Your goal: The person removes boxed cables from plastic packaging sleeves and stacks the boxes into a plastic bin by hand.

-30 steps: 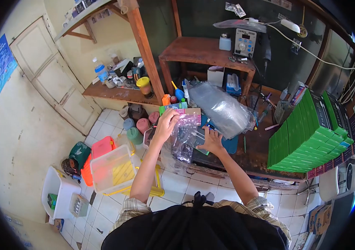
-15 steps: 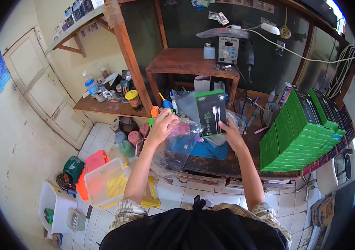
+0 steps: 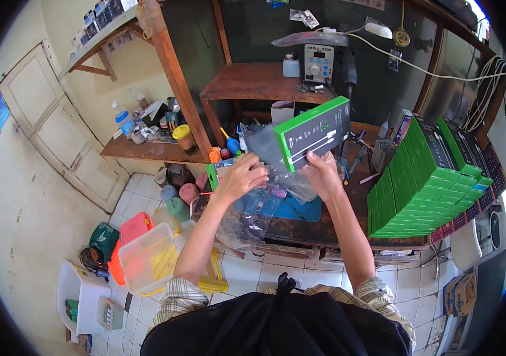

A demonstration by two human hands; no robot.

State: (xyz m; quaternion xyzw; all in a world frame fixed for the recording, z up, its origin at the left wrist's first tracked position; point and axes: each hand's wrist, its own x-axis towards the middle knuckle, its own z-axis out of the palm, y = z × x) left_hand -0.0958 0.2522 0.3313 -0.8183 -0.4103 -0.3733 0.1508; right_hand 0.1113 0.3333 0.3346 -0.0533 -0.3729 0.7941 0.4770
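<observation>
Right hand (image 3: 322, 177) grasps black-green box (image 3: 315, 133) above desk (image 3: 354, 213), thumb on front, other fingers mostly hidden behind. Left hand (image 3: 242, 181) curled at clear bag (image 3: 247, 221) by desk's front edge; cannot tell whether fingertips grip it. Black-green box partly blocks grey plastic (image 3: 263, 146) on desk. Green boxes (image 3: 410, 193) stacked at desk's right. White tub (image 3: 91, 298), floor left of desk, contains green packet (image 3: 72, 310).

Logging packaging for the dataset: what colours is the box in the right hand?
Box: black faces, bright green edges; clearest in the head view.
</observation>
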